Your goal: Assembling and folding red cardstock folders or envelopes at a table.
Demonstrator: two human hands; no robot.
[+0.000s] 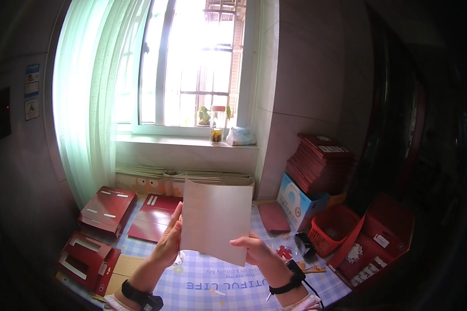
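Observation:
Upright in front of me is a pale, slightly curved cardboard sheet (215, 223), its plain side facing me. My left hand (168, 242) grips its left edge, fingers running up along it. At the lower right edge my right hand (256, 250) pinches the sheet, thumb on the near face and fingers hidden behind. Beyond my left hand a glossy red card panel (153, 220) lies flat. Further left are a pile of red card pieces with white strips (108, 207) and a red folded card piece with cut-outs (85, 264).
A checked tablecloth (192, 280) covers the table. At right stand a red plastic basket (333, 228), a blue-and-white box (297, 202), a tall stack of dark red card pieces (316, 163) and an open red carton (371, 251). A jar (216, 133) sits on the windowsill.

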